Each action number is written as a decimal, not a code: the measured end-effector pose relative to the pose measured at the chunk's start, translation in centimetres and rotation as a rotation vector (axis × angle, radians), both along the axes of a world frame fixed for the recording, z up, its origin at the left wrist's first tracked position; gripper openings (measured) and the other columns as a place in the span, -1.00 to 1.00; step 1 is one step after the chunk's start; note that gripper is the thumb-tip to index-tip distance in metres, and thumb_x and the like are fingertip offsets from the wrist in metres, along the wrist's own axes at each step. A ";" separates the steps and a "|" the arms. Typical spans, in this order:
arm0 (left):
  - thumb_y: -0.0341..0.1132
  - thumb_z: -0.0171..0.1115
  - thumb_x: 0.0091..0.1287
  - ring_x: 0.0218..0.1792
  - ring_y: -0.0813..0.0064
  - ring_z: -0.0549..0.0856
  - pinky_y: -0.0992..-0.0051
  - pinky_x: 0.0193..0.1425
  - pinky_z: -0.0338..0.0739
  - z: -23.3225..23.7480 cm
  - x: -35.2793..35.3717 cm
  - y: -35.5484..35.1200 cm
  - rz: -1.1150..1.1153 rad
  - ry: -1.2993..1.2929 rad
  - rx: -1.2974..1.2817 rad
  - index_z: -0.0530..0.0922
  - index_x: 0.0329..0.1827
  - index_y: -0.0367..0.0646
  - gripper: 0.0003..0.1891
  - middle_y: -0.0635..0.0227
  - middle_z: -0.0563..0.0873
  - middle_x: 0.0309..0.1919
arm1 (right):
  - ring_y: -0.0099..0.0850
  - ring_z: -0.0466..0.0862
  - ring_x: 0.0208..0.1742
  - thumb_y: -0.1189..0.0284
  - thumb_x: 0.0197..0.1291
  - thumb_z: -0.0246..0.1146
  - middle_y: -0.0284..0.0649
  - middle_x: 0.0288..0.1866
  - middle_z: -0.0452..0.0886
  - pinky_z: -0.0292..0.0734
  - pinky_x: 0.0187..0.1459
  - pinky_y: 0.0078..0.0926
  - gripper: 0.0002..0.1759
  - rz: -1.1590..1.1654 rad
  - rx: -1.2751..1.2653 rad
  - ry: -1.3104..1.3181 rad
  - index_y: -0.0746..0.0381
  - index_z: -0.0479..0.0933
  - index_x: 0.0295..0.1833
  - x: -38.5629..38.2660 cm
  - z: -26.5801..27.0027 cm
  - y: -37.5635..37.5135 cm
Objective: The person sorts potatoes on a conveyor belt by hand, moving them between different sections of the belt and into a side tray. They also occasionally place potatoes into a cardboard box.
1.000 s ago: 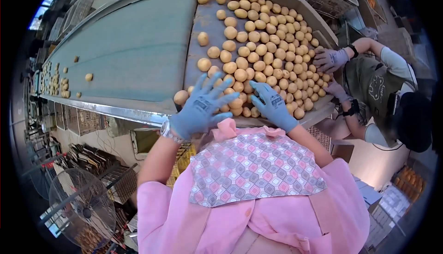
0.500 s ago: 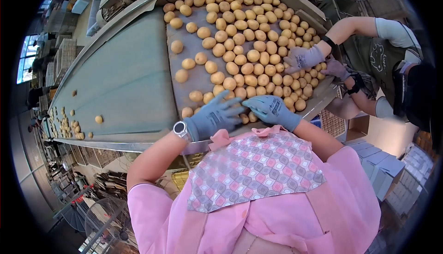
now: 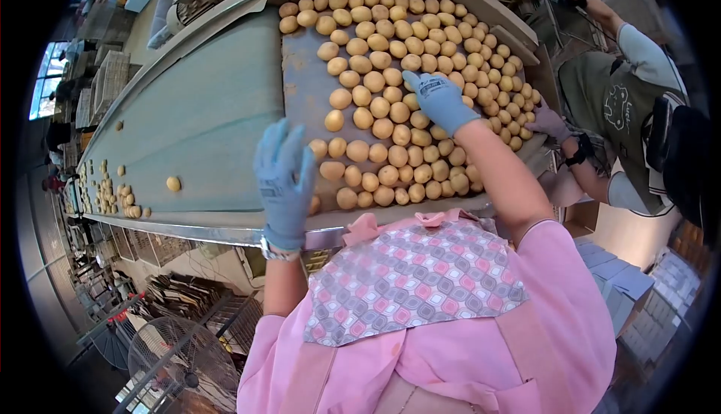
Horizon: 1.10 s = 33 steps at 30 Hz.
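Note:
Many round, tan potatoes (image 3: 374, 81) are spread over the grey sorting table (image 3: 306, 59), mostly one layer deep. My left hand (image 3: 284, 177), in a blue-grey glove, is raised at the table's left side with its fingers apart and nothing in it. A few potatoes lie just right of its fingers. My right hand (image 3: 441, 100), gloved alike, reaches out over the middle of the potatoes. Its palm faces down and its fingers rest among them, the fingertips partly hidden. It is open, close to a potato (image 3: 411, 62) just beyond the fingers.
A green conveyor belt (image 3: 203, 113) runs off to the left, with a lone potato (image 3: 173, 184) and a cluster further along. A metal rim (image 3: 203, 230) borders the near side. At the right a co-worker (image 3: 623, 106) has one gloved hand (image 3: 548, 122) by the potatoes, the other raised.
My left hand has moved left and lifted off the potatoes. My right hand has reached forward to their middle. Potatoes have shifted right, and the co-worker's one hand has moved up and away.

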<state>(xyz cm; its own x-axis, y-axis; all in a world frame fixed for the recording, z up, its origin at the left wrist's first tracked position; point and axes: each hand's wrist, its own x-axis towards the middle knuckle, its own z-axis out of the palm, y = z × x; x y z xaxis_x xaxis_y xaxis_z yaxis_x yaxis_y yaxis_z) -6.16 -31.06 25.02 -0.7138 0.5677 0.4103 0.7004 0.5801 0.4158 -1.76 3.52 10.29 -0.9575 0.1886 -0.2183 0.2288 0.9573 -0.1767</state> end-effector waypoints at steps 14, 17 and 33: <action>-0.51 0.33 0.43 0.24 -0.03 0.72 0.08 0.35 0.57 -1.7 3.0 -0.9 0.150 -0.090 0.200 0.72 0.18 -0.26 -0.72 0.07 0.77 0.19 | -0.31 0.77 -0.20 0.34 0.34 0.32 -0.26 -0.16 0.68 0.74 -0.24 -0.17 -0.86 0.643 0.222 0.712 0.00 0.61 -0.02 -3.3 12.0 -1.8; -0.54 0.27 0.47 0.27 -0.01 0.72 0.11 0.38 0.57 -0.7 3.2 -0.8 0.122 -0.133 0.205 0.72 0.19 -0.29 -0.72 0.05 0.77 0.21 | -0.09 0.76 0.13 0.34 0.52 0.30 -0.14 0.17 0.76 0.70 0.20 -0.06 -0.65 -0.075 0.080 1.130 0.06 0.61 0.35 -11.4 12.6 6.7; -0.45 0.39 0.39 0.26 -0.07 0.71 0.04 0.34 0.59 -1.1 2.5 -1.4 0.120 -0.102 0.166 0.67 0.30 -0.27 -0.59 0.02 0.74 0.22 | 0.04 0.77 0.19 0.26 0.32 0.39 0.01 0.08 0.78 0.71 0.18 -0.02 -0.53 -0.282 -0.055 0.166 0.24 0.59 0.26 -19.4 7.5 1.9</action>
